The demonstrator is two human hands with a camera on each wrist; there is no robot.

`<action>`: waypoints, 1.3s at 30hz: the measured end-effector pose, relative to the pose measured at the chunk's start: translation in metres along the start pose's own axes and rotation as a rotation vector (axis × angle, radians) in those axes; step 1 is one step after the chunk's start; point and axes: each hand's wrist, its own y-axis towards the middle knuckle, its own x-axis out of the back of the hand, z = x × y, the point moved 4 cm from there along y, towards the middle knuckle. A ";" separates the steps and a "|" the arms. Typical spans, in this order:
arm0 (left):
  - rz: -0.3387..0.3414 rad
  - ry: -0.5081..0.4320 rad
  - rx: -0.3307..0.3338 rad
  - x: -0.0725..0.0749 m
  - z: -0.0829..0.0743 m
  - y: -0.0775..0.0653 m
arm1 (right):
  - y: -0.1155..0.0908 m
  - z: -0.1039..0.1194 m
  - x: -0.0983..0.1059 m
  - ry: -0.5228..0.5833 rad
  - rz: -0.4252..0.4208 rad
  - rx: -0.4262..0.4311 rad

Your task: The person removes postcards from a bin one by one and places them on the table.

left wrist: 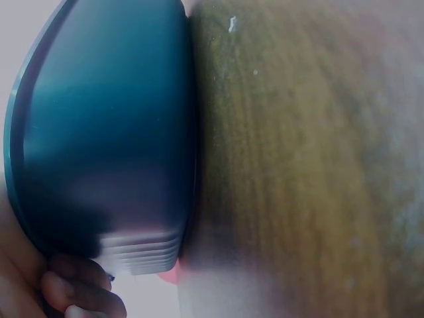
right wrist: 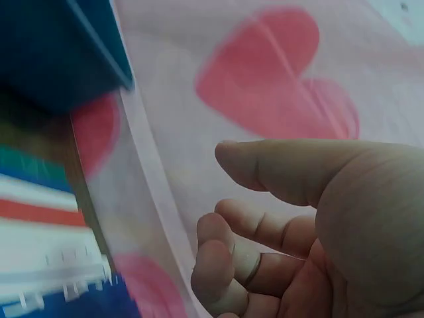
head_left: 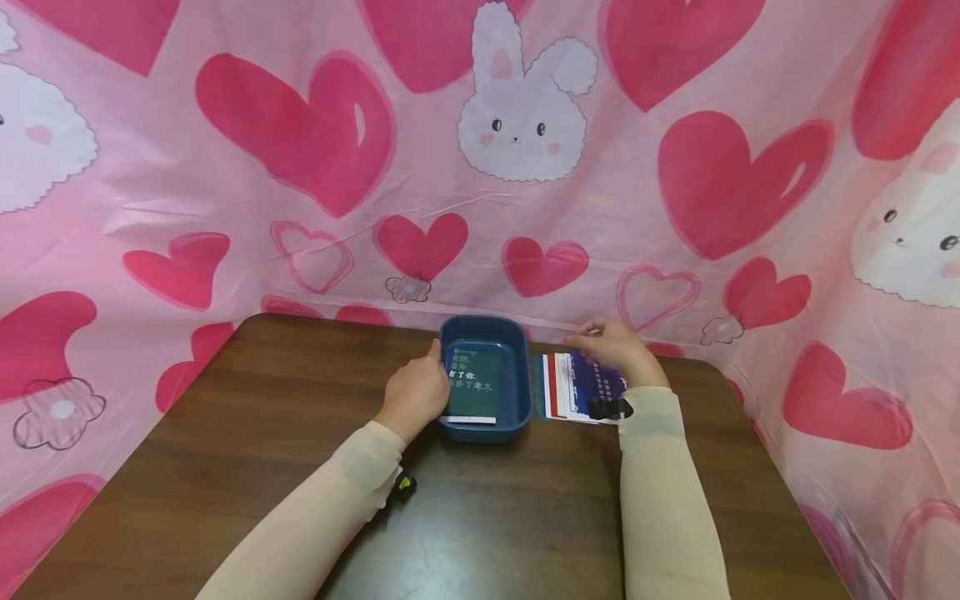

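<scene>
Currently, the head view shows the left hand [head_left: 416, 393] gripping the left side of a blue tray [head_left: 517, 387] on the tabletop [head_left: 480, 517], with a green card [head_left: 480, 392] inside. The right hand [head_left: 617, 348] is at the far end of fanned cards [head_left: 562, 387] beside the tray. The left wrist view shows bent fingers [left wrist: 79, 286] at the tray's wall; the right wrist view, thumb [right wrist: 278, 162] and loosely bent fingers apart, holding nothing.
</scene>
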 end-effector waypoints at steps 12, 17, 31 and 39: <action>0.006 -0.020 -0.006 -0.001 -0.003 -0.001 | -0.012 0.060 -0.032 0.001 0.006 0.186; 0.010 -0.017 -0.013 -0.004 -0.004 -0.002 | -0.017 0.081 -0.061 0.049 0.055 0.188; 0.007 -0.010 -0.006 0.000 0.001 0.000 | 0.022 0.118 -0.118 -0.181 0.144 0.119; -0.021 0.014 0.003 0.000 -0.001 0.000 | 0.049 0.114 -0.135 -0.413 0.134 0.072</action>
